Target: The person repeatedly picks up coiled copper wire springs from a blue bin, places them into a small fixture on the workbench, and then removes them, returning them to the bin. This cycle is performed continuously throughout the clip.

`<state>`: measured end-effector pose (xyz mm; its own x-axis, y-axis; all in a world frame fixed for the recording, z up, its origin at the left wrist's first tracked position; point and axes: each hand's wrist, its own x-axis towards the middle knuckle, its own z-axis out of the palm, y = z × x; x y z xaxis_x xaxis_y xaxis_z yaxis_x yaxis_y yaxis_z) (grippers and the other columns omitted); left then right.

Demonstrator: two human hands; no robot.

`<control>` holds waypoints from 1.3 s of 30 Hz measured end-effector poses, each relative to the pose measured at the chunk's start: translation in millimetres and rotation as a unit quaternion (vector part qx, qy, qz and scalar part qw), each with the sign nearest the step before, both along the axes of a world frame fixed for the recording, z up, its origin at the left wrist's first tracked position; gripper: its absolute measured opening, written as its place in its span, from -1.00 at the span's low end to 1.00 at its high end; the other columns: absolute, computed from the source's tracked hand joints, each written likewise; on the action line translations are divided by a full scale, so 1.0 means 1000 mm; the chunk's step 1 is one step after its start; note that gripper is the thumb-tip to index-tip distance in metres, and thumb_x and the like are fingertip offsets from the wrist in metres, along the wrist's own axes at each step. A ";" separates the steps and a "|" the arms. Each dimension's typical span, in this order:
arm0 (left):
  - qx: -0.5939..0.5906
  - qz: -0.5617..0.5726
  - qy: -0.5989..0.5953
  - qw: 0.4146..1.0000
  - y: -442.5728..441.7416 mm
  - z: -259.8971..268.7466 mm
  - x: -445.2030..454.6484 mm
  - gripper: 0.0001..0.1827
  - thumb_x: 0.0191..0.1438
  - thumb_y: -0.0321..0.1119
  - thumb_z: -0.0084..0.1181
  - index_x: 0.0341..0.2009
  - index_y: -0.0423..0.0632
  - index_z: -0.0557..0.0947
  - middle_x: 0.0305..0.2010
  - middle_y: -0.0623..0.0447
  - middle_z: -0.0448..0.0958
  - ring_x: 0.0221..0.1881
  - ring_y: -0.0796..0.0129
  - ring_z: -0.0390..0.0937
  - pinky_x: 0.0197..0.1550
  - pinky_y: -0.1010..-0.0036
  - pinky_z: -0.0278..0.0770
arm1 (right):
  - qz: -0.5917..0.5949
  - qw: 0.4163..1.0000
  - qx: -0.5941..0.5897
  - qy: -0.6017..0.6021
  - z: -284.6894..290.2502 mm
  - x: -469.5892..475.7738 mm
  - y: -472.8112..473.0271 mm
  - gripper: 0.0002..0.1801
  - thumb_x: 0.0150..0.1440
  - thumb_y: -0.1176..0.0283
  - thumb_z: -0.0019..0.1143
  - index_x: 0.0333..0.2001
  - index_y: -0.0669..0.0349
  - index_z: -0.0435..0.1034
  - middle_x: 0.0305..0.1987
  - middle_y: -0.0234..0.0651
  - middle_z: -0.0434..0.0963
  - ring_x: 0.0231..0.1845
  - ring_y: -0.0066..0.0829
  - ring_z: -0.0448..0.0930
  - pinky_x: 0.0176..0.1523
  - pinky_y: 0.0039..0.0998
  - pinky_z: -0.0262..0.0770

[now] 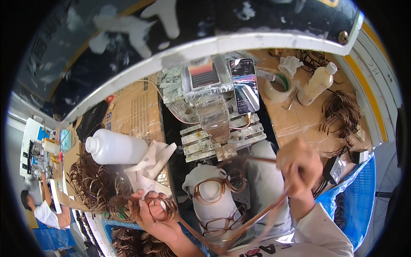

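Note:
My left hand is closed around several brown plastic eyeglass frames, their round rims bunched over the fingers. My right hand, blurred, is raised over my right thigh and pinches a long brown strip. That strip sags across my lap towards the left hand; whether it joins the frames there I cannot tell. Another brown eyeglass frame rests on my grey-trousered knee, and further frames lie closer to my body. A thin brown piece, also blurred, runs leftward from the right hand.
A white plastic bottle lies on a cloth beside heaped frames. Ahead stands a tape-wrapped machine with a phone. At right are tape, an upright bottle, frames and a blue crate. A person sits far left.

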<state>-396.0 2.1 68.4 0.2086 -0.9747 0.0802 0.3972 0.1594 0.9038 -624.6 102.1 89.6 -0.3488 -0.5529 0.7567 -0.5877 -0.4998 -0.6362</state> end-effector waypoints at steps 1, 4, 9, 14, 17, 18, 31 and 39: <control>0.014 -0.003 0.006 1.000 0.000 0.000 -0.001 -0.76 0.04 -0.45 -0.15 -0.15 -0.22 0.31 -0.22 -0.05 0.30 -0.40 0.34 0.37 -0.41 0.43 0.41 | 0.010 0.995 -0.017 -0.102 -0.005 -0.003 -0.015 -0.89 0.05 0.60 -0.18 -0.34 0.30 0.33 -0.61 -0.31 0.36 -0.64 -0.58 0.33 -0.56 -0.59 0.26; 0.019 -0.026 -0.016 0.999 0.001 -0.001 -0.002 -0.75 0.04 -0.45 -0.16 -0.16 -0.21 0.31 -0.25 -0.06 0.31 -0.42 0.32 0.37 -0.41 0.41 0.41 | 0.018 0.913 0.058 -0.403 -0.025 -0.012 -0.060 -0.86 0.19 0.46 -0.22 -0.23 0.27 0.28 -0.53 -0.53 0.25 -0.61 -0.81 0.15 -0.61 -0.71 0.03; 0.021 -0.039 -0.030 0.999 0.004 -0.002 -0.001 -0.74 0.04 -0.42 -0.17 -0.15 -0.21 0.30 -0.34 -0.04 0.37 -0.45 0.30 0.37 -0.40 0.39 0.41 | 0.063 0.898 0.037 -0.434 -0.053 -0.018 -0.106 -0.97 0.16 0.44 -0.12 -0.33 0.13 0.27 -0.55 -0.59 0.20 -0.60 -0.83 0.09 -0.60 -0.75 -0.07; 0.010 -0.061 0.008 0.998 0.001 0.000 -0.001 -0.73 0.07 -0.38 -0.19 -0.12 -0.20 0.30 -0.38 -0.03 0.37 -0.46 0.27 0.36 -0.42 0.34 0.42 | 0.024 0.909 0.062 -0.411 -0.047 -0.014 -0.112 -0.94 0.16 0.40 -0.13 -0.33 0.12 0.26 -0.57 -0.58 0.20 -0.60 -0.83 0.09 -0.59 -0.74 -0.06; -0.031 -0.209 0.088 0.973 -0.003 0.008 0.000 -0.63 0.11 -0.20 -0.26 -0.10 -0.20 0.31 -0.40 -0.05 0.38 -0.47 0.23 0.37 -0.45 0.31 0.42 | 0.023 0.917 0.050 -0.395 -0.045 -0.009 -0.104 -0.91 0.16 0.39 -0.15 -0.35 0.15 0.24 -0.56 -0.55 0.22 -0.60 -0.80 0.12 -0.59 -0.71 -0.02; -0.013 -0.254 0.144 0.956 -0.004 0.011 0.000 -0.53 0.10 -0.06 -0.30 -0.09 -0.21 0.32 -0.42 -0.06 0.38 -0.49 0.21 0.37 -0.46 0.30 0.42 | 0.012 0.922 0.047 -0.385 -0.045 -0.004 -0.096 -0.91 0.16 0.40 -0.16 -0.36 0.16 0.24 -0.55 -0.54 0.24 -0.59 -0.78 0.14 -0.59 -0.70 0.00; -0.238 -0.219 -0.027 0.946 0.039 0.023 -0.041 -0.39 -0.13 -0.32 0.22 -0.04 -0.21 0.20 -0.53 -0.05 0.45 -0.46 0.27 0.44 -0.28 0.37 0.46 | 0.030 0.991 0.124 0.044 -0.025 0.073 0.002 -0.65 -0.16 0.58 0.09 -0.20 0.15 0.38 -0.28 -0.30 0.39 -0.46 -0.47 0.49 -0.60 -0.53 0.39; -0.158 -0.191 0.051 0.968 0.027 0.014 -0.012 -0.48 -0.07 -0.44 -0.05 -0.01 -0.30 0.12 -0.58 -0.03 0.30 -0.55 0.25 0.34 -0.43 0.20 0.50 | -0.100 0.915 0.382 0.083 -0.069 0.049 0.004 -0.82 -0.09 0.55 0.06 -0.33 0.15 0.42 -0.15 -0.25 0.38 -0.48 -0.25 0.50 -0.48 -0.35 0.44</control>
